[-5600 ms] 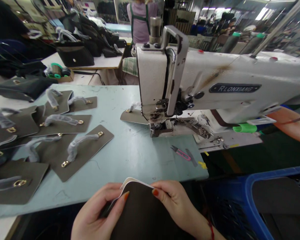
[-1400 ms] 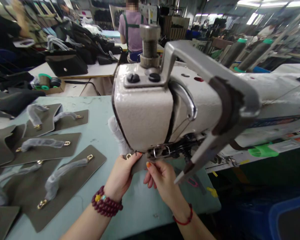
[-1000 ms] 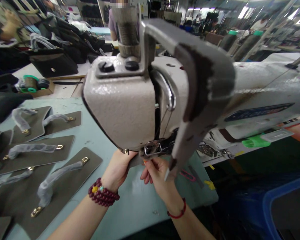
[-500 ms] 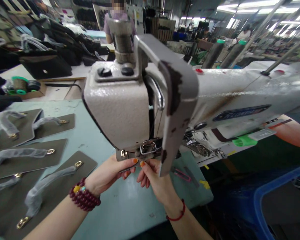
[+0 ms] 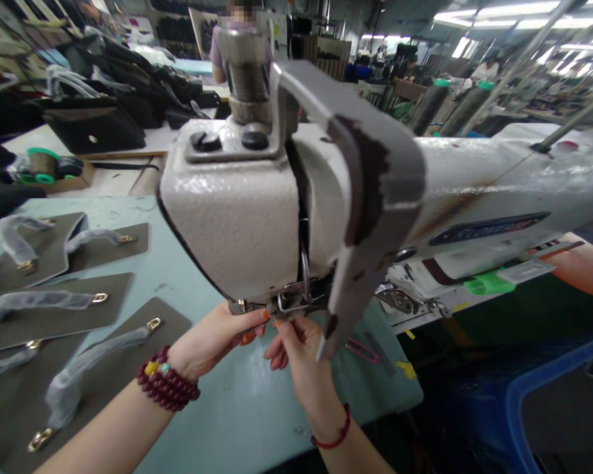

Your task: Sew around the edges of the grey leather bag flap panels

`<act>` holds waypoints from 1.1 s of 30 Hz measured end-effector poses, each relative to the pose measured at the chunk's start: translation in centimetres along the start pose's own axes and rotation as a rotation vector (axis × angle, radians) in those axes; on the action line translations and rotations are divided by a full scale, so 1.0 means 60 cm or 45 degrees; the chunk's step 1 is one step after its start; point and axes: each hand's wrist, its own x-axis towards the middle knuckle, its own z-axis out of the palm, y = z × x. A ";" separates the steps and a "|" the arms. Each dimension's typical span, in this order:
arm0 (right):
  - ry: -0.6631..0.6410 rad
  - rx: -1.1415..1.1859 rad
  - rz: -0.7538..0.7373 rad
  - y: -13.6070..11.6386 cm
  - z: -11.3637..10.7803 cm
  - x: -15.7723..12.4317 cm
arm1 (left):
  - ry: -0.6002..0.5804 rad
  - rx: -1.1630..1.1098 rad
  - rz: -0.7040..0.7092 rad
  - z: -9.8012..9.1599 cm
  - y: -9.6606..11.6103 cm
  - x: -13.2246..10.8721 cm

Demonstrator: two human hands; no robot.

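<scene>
Gripping flat grey panel (image 5: 254, 307), left fingers (image 5: 247, 321), right fingers' (image 5: 278, 355) hold unclear, glossy boxy machine (image 5: 237, 224)

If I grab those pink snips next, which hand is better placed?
Likely your right hand: it's nearer the pink snips, to its right. Your left hand is farther off, gripping the grey panel.

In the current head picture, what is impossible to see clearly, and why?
In the head view:
Grey piece in the left hand: mostly hidden behind the sewing machine.
Right hand: whether it grips the piece, too small to tell.
Nameplate: last letters blurred.
Blue basket: cut off by right and bottom edges.
</scene>
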 end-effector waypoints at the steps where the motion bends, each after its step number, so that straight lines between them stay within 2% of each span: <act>1: 0.028 -0.003 0.004 0.001 0.004 0.000 | -0.001 0.008 0.011 0.000 0.002 0.001; 10: 0.227 0.071 -0.010 0.010 0.041 -0.004 | -0.036 -0.022 0.058 -0.009 0.006 0.007; 17: 0.277 0.039 -0.057 0.031 0.050 0.002 | 0.009 -0.163 0.136 0.003 0.003 0.001; 23: 0.264 0.025 -0.078 0.021 0.043 0.001 | 0.027 -0.363 0.121 0.032 -0.020 -0.018; 26: 0.211 0.032 -0.059 0.011 0.037 -0.001 | 0.068 -0.431 0.173 0.051 -0.036 -0.022; 33: 0.110 -0.105 -0.051 -0.005 0.011 -0.001 | 0.351 -0.618 0.278 0.111 -0.054 -0.027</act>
